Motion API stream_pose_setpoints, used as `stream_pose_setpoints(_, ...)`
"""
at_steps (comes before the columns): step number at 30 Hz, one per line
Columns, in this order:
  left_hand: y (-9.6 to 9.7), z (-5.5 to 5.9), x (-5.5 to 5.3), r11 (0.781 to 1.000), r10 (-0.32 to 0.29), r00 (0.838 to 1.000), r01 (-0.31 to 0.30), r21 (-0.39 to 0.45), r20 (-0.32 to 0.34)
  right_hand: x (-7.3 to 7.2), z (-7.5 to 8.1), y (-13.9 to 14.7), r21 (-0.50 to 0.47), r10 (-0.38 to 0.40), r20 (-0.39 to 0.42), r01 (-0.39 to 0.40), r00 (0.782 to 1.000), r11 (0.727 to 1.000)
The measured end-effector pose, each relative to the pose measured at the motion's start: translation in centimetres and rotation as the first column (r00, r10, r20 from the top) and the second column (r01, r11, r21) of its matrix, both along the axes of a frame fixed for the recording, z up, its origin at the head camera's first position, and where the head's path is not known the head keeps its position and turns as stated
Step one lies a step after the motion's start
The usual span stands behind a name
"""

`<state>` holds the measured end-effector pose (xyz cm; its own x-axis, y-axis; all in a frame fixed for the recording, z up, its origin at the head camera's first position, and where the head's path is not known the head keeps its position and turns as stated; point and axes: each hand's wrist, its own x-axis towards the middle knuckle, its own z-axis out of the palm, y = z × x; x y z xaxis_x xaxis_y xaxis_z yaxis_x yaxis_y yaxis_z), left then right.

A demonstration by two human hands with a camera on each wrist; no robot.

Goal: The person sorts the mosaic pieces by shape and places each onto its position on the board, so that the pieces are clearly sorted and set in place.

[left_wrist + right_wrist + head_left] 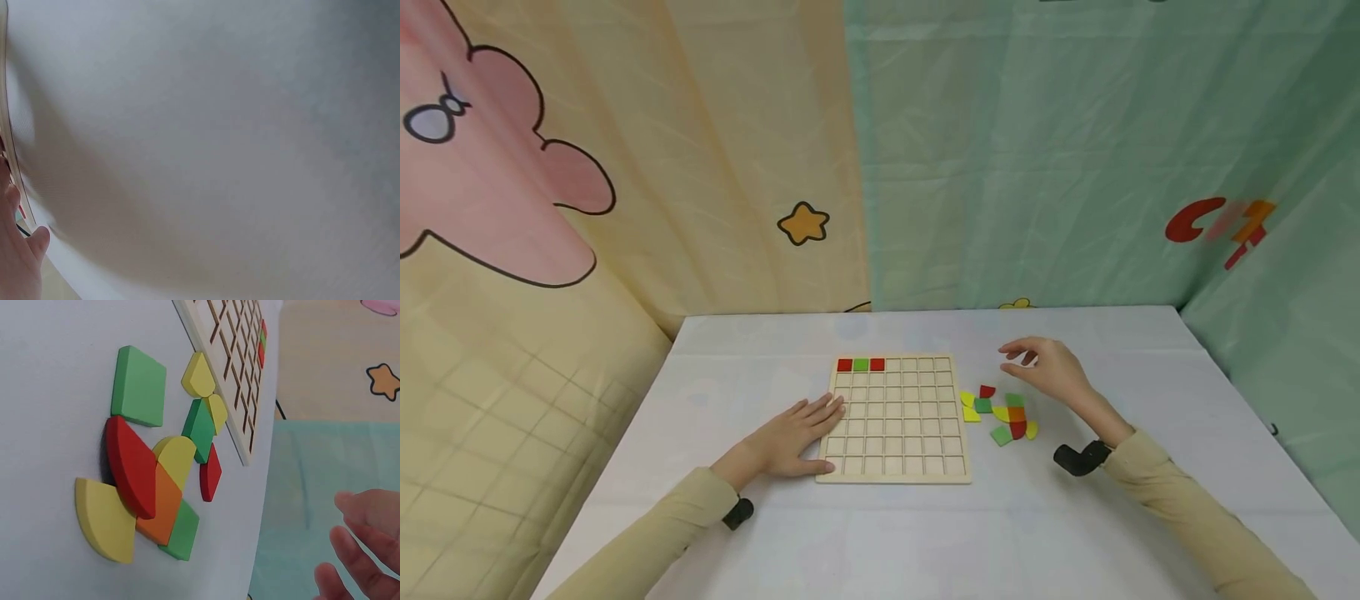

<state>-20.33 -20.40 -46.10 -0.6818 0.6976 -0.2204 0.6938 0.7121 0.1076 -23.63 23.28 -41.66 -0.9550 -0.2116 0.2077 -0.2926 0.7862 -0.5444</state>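
Observation:
A square wooden board (904,410) with a grid of shallow square cells lies flat on the table. Its top row, at the left end, holds a red tile (845,365), a green tile (861,365) and another red tile (877,365). My left hand (796,435) rests with spread fingers on the board's left edge. Raised beyond the loose pieces is my right hand (1051,368), its fingers loosely bent and apart with nothing between them. In the right wrist view, its fingertips (342,540) show at the lower right.
Right of the board lie several loose pieces: a green square (140,387), a red rounded piece (132,470) leaning on an orange one (164,503), and a yellow quarter-round (106,519) among them. A patterned curtain (760,150) hangs behind the white table (880,542).

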Motion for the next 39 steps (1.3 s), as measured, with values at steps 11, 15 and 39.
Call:
stream_pose_setpoints(11, -0.1, -0.3, 0.2, 1.0, -0.005, 1.0, 0.005, 0.003, -0.001, 0.5, -0.7, 2.1, -0.036, -0.04, 0.016, 0.04, 0.999, 0.999)
stream_pose_setpoints(15, -0.1, -0.5, 0.2, 1.0, -0.006, 1.0, 0.006, -0.002, -0.007, 0.6, -1.0, 2.6, -0.04, -0.037, 0.02, 0.038, 0.999, 0.998)
stream_pose_setpoints(39, -0.2, -0.4, -0.1, 1.0, 0.0, 1.0, 0.0, 0.005, -0.016, 0.7, -3.8, 5.2, -0.053, 0.048, 0.163, -0.04, 0.985, 0.998)
